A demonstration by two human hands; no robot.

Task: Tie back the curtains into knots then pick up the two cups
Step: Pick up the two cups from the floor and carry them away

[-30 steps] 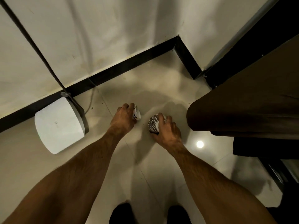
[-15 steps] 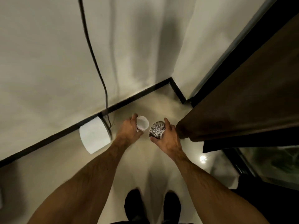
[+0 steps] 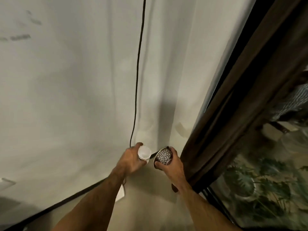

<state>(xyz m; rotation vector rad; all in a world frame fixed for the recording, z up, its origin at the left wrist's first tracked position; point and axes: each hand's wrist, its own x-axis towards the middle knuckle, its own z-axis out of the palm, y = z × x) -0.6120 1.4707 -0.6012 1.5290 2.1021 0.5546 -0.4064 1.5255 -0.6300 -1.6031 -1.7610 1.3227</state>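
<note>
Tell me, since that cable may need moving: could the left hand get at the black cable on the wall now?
Probably not freely. The left hand is close to the black cable, with nothing between them, but it is wrapped around the white cup, so its fingers are occupied.

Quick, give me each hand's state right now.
Left hand: closed around the white cup.
Right hand: closed around the patterned cup.
</note>
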